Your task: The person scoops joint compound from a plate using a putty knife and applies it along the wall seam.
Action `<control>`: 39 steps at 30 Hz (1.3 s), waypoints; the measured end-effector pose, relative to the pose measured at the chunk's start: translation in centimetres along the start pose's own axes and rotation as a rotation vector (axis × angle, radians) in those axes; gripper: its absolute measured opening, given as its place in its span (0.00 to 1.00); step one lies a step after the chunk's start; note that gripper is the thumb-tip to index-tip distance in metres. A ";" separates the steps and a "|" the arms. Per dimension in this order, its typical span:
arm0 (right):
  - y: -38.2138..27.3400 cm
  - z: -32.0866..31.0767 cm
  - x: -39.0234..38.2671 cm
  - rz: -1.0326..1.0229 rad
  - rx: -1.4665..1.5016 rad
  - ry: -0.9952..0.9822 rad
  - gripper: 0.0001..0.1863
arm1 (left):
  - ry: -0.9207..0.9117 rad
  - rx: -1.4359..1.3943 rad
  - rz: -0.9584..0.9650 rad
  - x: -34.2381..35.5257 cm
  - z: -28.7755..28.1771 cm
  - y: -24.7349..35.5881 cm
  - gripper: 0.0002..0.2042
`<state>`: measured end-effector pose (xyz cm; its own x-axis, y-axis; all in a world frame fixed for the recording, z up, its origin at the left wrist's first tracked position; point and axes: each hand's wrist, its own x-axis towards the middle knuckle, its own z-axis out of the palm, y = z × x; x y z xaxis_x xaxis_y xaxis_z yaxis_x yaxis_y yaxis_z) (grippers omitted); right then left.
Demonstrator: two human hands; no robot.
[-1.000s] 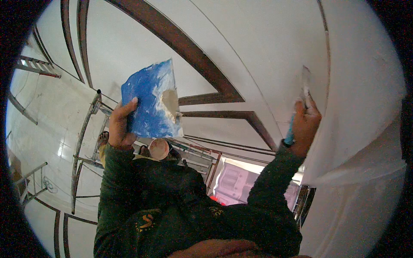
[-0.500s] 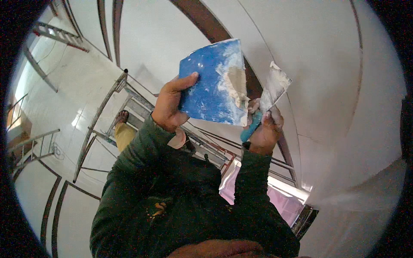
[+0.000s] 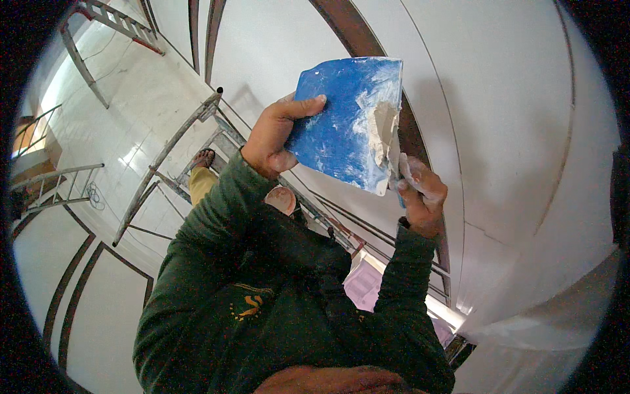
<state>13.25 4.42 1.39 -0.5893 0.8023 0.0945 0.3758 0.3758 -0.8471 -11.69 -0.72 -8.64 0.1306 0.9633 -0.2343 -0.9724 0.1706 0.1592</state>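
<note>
My left hand (image 3: 275,134) grips a blue board (image 3: 331,125) by its left side, thumb on its face. White smears and a thick lump of pale putty (image 3: 382,134) lie toward the board's right edge. My right hand (image 3: 423,194) is closed on a putty knife (image 3: 396,172) with a blue handle; its blade is against the putty at that edge and mostly hidden. A round container (image 3: 280,200) with pale residue shows below the board, behind my sleeve.
Metal scaffolding (image 3: 169,154) stands beneath me, a sandalled foot (image 3: 204,159) on it. Ladders (image 3: 111,23) and frames (image 3: 65,184) stand on the glossy floor (image 3: 131,92) at left. Dark-trimmed white panels (image 3: 499,98) surround me. A pinkish surface (image 3: 361,282) shows below.
The putty knife came leftward from the white surface, its blade turned, and now meets the putty on the board. My left hand and board moved right and up in the view.
</note>
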 end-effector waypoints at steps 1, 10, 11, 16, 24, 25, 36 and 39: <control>-0.4 0.2 0.1 0.054 -0.135 -0.033 0.15 | 0.011 -0.132 -0.003 -0.1 0.2 -0.1 0.17; 1.0 -0.2 -1.5 0.120 -0.059 -0.056 0.13 | 0.065 -0.118 0.131 -0.6 -1.3 0.8 0.16; 1.0 0.7 -1.6 0.179 0.225 0.065 0.14 | 0.062 -0.118 0.132 -0.6 -1.1 0.9 0.16; -0.3 7.4 1.1 0.127 0.789 0.206 0.17 | 0.103 -0.186 0.103 -0.8 -0.1 -1.2 0.15; 1.3 10.4 -1.0 0.176 0.928 0.051 0.21 | 0.188 -0.223 0.150 -0.6 -0.1 -1.4 0.13; 1.5 10.5 -1.2 0.235 0.855 0.077 0.22 | 0.188 -0.245 0.202 -0.1 -0.7 -1.2 0.14; 2.8 8.5 1.1 0.279 1.521 -0.181 0.19 | 0.005 -0.261 0.041 -0.7 -1.1 -0.9 0.16; 2.4 9.5 0.7 0.374 1.663 -0.409 0.21 | 0.021 -0.301 0.005 -0.4 -1.6 -0.9 0.18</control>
<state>6.96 1.47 -5.49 -0.8743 0.4708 -0.1181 -0.3911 -0.8274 -0.4031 -11.18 -1.56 -10.25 0.1244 0.9591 -0.2543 -0.9871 0.0936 -0.1299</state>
